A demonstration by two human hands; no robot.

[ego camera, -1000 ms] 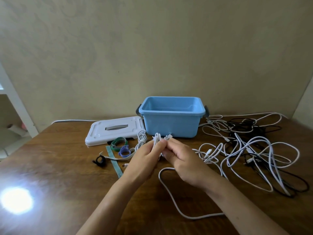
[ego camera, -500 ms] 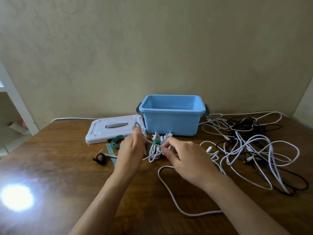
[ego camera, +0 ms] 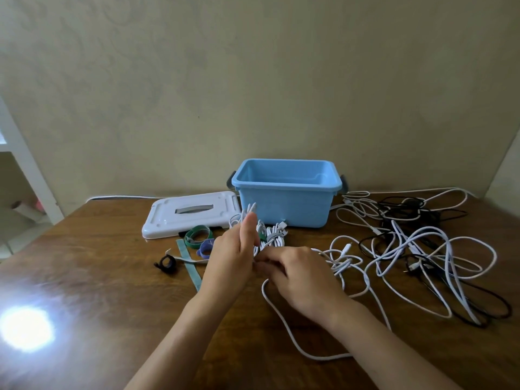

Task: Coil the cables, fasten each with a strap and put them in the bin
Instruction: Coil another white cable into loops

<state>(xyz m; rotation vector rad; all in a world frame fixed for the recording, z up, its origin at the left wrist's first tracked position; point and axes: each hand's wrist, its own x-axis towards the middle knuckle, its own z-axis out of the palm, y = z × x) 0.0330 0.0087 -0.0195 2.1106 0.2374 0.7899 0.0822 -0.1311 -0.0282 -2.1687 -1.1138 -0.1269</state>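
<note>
White cable bundle (ego camera: 270,237) sits gripped between our left hand (ego camera: 230,263) and right hand (ego camera: 301,274); both pinch it before the blue bin (ego camera: 284,204).

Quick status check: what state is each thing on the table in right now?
blue bin: open, lid off, looks empty.
white lid: flat on table beside bin.
white cable bundle: coiled, green strap around it, held.
left hand: grips bundle.
right hand: pinches at bundle.
loose cables: tangled, uncoiled.
spare straps: unused.
</note>
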